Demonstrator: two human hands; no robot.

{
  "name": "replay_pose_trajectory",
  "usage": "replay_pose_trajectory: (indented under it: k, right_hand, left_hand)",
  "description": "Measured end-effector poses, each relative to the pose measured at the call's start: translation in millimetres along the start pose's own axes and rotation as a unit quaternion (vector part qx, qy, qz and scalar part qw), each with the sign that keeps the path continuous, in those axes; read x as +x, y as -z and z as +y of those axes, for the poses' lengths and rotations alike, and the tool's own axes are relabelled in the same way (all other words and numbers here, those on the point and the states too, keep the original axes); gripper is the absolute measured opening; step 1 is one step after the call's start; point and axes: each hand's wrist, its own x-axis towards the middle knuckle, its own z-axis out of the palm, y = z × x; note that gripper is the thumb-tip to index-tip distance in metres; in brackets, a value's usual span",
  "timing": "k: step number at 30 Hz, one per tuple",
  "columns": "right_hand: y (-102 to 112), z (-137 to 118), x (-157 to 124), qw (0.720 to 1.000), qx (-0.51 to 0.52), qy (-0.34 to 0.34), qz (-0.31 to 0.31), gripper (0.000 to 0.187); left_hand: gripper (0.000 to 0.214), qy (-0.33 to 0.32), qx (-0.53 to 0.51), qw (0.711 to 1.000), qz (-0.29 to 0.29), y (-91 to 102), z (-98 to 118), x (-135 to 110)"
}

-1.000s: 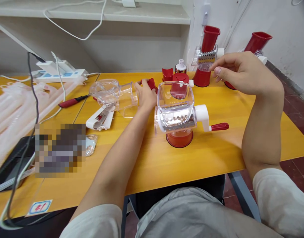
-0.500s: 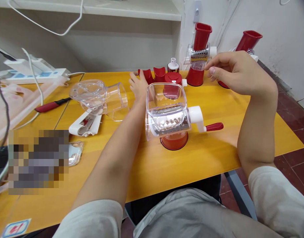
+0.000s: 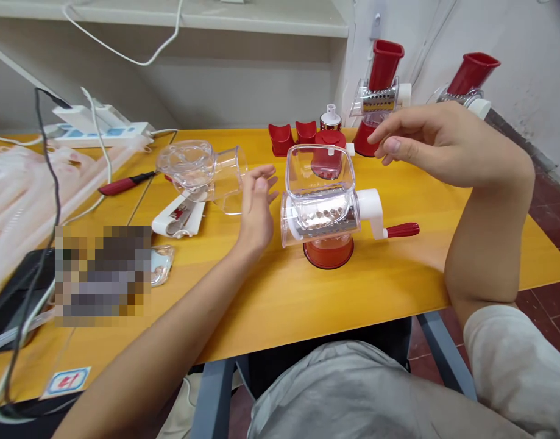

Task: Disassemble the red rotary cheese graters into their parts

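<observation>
Head view, seated at yellow table [image 3: 389, 286].

Left hand [image 3: 256, 207]: is hovering just above the tabletop, palm turned toward the right, fingers straight and slightly spread. It is released and gripping nothing. It is sitting between two items, close to both. Whether the fingertips are brushing either one cannot be told.

- To its right: rotary drum grater [image 3: 323, 210], which is standing upright near the middle of the table on a red suction base [image 3: 328, 253]. Its clear square hopper is opening upward, a perforated metal drum is showing through the clear barrel, and the white crank with the red handle [image 3: 402, 230] is pointing right.
- To its left: clear plastic housing [image 3: 200, 171], which is lying on its side, round end facing left.

Right hand [image 3: 437, 143]: is being held up in the air over the far right part of the table, elbow bent. Fingers are curling loosely, with the thumb close under the index finger. Nothing is showing between them, so the hand is empty and unclenched.

Surroundings:
- Two red cup-shaped parts [image 3: 281, 139] are standing side by side behind the grater, with a small metal drum with a white cap [image 3: 330, 119] just beside them.
- Two assembled graters with red hoppers [image 3: 382, 79] are standing at the back right, against the wall.
- A white flat part [image 3: 177, 219] is lying just in front of the clear housing, and a red-handled tool [image 3: 122, 184] is lying to its left.
- A white power strip [image 3: 101, 122] is resting at the far left edge.
</observation>
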Motion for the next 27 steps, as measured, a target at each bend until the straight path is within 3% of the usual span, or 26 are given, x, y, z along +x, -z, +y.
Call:
replay_pose_trajectory:
  k: [2, 4, 9, 12, 16, 22, 27]
  right_hand:
    - [-2, -4, -2, 0.999, -0.014, 0.009, -0.045, 0.057]
    - [-3, -6, -4, 0.996, -0.036, 0.009, -0.080, 0.062]
    - [-6, -7, -7, 0.989, -0.033, -0.001, -0.142, 0.066]
    - [-11, -5, -4, 0.983, -0.006, 0.009, -0.185, 0.060]
    - [-24, 14, -5, 0.969, 0.074, -0.002, -0.237, 0.055]
    - [-71, 69, -19, 0.915, 0.325, -0.023, -0.237, 0.066]
    - [-130, 79, -31, 0.842, 0.491, -0.010, -0.224, 0.077]
  left_hand:
    - [0.058, -0.003, -0.044, 0.998, 0.054, 3.4, 10, -17]
    - [0.060, -0.045, -0.050, 0.996, 0.061, 5.4, 23, -30]
    - [0.070, -0.150, 0.017, 0.985, -0.084, 6.9, 47, -44]
    - [0.050, -0.194, 0.061, 0.969, -0.140, 3.6, 51, -46]
    - [0.024, -0.230, 0.093, 0.956, -0.156, -1.0, 52, -46]
    - [0.046, -0.211, 0.101, 0.964, -0.130, 0.7, 46, -39]
    - [0.050, -0.148, 0.056, 0.984, -0.086, 2.5, 38, -33]
